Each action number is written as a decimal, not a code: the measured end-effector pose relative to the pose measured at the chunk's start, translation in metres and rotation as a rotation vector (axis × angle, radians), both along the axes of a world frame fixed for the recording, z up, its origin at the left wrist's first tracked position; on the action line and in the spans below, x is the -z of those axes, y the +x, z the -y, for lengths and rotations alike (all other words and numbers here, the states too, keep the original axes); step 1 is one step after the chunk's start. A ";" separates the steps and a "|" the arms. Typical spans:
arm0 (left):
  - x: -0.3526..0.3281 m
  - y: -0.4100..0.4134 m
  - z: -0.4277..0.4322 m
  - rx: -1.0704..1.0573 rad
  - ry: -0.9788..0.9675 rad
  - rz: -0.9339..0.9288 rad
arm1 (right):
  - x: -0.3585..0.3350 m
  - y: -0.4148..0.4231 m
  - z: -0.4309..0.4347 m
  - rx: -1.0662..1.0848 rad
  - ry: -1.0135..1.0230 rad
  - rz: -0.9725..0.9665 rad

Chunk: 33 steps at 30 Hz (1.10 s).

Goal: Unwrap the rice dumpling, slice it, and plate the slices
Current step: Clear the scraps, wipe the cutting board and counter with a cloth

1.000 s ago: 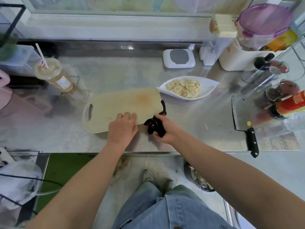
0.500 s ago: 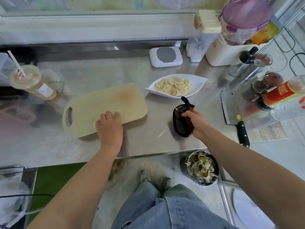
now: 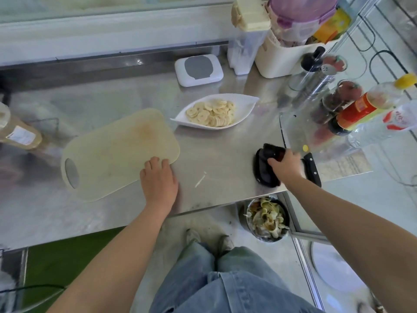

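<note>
Counter [image 3: 225,154]: one cutting board [image 3: 117,152], one plate [image 3: 246,107] of slices, one cleaver [image 3: 295,132]. Left hand [image 3: 159,182] flat on board edge, grip empty; right hand [image 3: 285,164] closed around one black cloth [image 3: 265,168].

Labels on the bottles [image 3: 365,109] and cup [image 3: 20,135] are too blurred to read.

The right hand [image 3: 284,163] covers the near part of the dark cloth [image 3: 264,168], so its grip there cannot be made out, and its wrist hides part of the cleaver [image 3: 293,129] handle. The drink cup [image 3: 15,134] at far left is cut off by the edge. Under the tabletop [image 3: 225,159] rim, the scrap bucket [image 3: 267,219] shows only partly. Bottle labels at right are too blurred to read.
</note>
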State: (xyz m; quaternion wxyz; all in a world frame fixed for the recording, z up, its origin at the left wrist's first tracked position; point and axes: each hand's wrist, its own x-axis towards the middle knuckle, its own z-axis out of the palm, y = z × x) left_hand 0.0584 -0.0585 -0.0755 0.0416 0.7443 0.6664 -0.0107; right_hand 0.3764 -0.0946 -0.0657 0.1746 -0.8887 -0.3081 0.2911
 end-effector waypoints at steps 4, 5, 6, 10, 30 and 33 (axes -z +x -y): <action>0.005 0.011 0.015 0.044 -0.006 0.068 | 0.003 -0.014 0.007 -0.142 0.186 0.392; 0.006 0.012 0.018 0.050 -0.021 0.093 | 0.007 -0.017 0.006 -0.164 0.204 0.363; 0.007 0.013 0.022 0.050 -0.040 0.118 | 0.009 -0.021 0.004 -0.184 0.185 0.338; 0.006 0.013 0.032 0.023 -0.090 0.204 | 0.011 -0.031 -0.003 -0.279 0.059 0.260; 0.003 0.001 0.071 -0.065 -0.135 0.233 | -0.004 -0.116 -0.038 -0.644 0.306 -0.237; 0.003 -0.003 0.070 -0.075 -0.149 0.247 | 0.004 -0.133 -0.036 -0.846 0.292 -0.290</action>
